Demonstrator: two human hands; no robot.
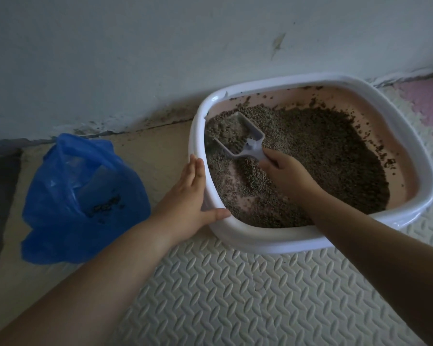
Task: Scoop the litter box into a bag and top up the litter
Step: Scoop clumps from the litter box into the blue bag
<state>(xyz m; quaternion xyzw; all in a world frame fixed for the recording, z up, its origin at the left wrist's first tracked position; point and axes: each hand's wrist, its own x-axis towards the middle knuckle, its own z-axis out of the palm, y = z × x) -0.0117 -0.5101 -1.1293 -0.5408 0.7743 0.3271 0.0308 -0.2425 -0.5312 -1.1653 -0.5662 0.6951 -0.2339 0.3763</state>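
A white-rimmed litter box (355,222) with a pink inside stands on the floor mat, holding grey-brown litter (320,156). My right hand (286,174) grips the handle of a grey slotted scoop (238,136), whose blade lies full of litter at the box's left inner corner. My left hand (189,196) presses flat against the box's left outer rim, fingers straight and thumb along the near edge. A blue plastic bag (83,196) sits open on the floor to the left, with some dark clumps inside.
A white wall (160,46) with a stained, crumbling base runs right behind the box and bag. A cream embossed foam mat (235,295) covers the near floor, with a pink tile (428,103) at the far right. Bare beige floor lies between bag and box.
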